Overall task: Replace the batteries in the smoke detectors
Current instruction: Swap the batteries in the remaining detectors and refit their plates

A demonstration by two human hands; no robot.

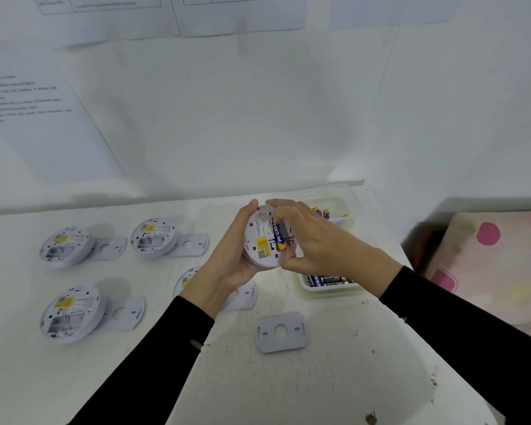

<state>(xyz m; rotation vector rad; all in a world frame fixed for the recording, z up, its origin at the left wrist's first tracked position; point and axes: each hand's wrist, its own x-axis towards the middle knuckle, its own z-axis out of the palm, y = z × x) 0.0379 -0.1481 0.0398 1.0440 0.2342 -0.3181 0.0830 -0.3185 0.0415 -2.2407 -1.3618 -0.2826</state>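
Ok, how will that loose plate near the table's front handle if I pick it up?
The plate looks like thin moulded plastic, so probably stiff and light. It lies flat on the table, so it shouldn't roll, but its edge may be hard to catch; the centre hole might give a fingerhold.

Lighting was bright and even; wall papers [43, 111] were blurred, and edges around them showed wide-angle bowing.
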